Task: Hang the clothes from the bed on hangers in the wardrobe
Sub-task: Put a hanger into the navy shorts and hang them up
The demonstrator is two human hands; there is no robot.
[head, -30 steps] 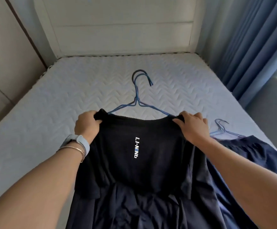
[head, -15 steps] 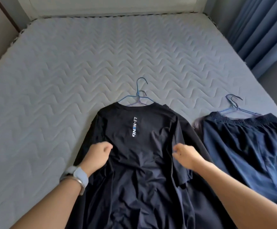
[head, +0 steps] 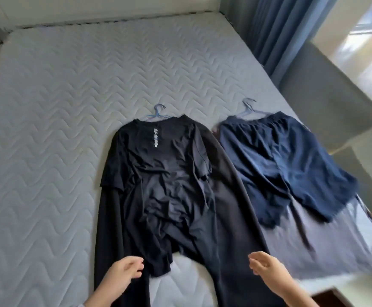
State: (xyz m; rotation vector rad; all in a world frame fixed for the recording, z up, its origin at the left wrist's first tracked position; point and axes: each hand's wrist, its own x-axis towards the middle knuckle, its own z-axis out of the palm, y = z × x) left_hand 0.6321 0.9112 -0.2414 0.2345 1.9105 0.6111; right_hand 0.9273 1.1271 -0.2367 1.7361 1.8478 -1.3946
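On the mattress (head: 58, 111), black T-shirt (head: 158, 173) lies flat, back up, white lettering running down below the collar. It's my landmark for the rest. At its collar end, a blue wire hanger (head: 157, 113) pokes out, hook toward the headboard side; can't tell how far it sits inside the shirt. Under the T-shirt lie black trousers (head: 231, 207), legs spreading out past its hem on both sides toward me, a patch of mattress showing btwn the legs. Just R of the T-shirt, touching or nearly touching the trousers' edge, lie navy shorts (head: 287, 165), waistband away from me, w/ a second hanger (head: 250, 108) at the waistband. Shorts sit on top of a greyish garment (head: 327, 235) that reaches the bed's edge. Beyond the shorts, further R, blue curtains (head: 284, 29) hang.

My left hand (head: 123, 275) hovers at the T-shirt's hem corner, fingers loosely curled, holding nothing; can't tell if it touches the trouser leg below. My right hand (head: 267, 271) is over the other trouser leg, R of the hem, fingers half-curled, empty too. Frame's blurry twd the R side.
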